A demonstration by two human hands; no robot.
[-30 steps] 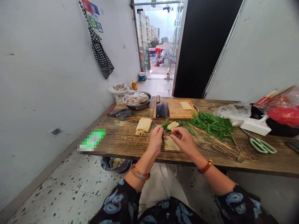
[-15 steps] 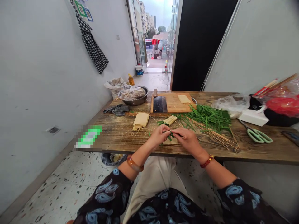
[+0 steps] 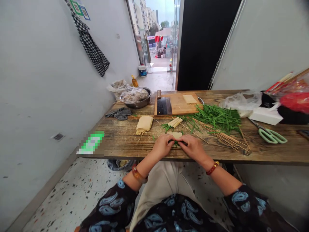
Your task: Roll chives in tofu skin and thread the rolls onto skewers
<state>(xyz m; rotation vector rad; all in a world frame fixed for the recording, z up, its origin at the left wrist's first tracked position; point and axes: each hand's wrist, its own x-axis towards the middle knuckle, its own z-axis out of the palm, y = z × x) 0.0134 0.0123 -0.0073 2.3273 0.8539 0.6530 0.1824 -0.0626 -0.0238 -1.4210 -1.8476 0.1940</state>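
Note:
My left hand and my right hand meet at the table's near edge, fingers closed on the two sides of a small tofu skin sheet. Cut green chives show between my fingertips at the sheet's near side; my fingers partly hide them. Just beyond lie several finished tofu skin rolls with chives poking out of their ends. To the left is a stack of tofu skin sheets. A heap of chives and several thin wooden skewers lie to the right.
At the back, a cleaver rests on a cutting board with another tofu skin piece. A metal bowl holds a plastic-covered load. A grey cloth lies left; green-handled scissors and a white box are right.
Both hands have come down onto the tofu skin sheet, bringing the chives from just above it to its near side. The view has shifted slightly.

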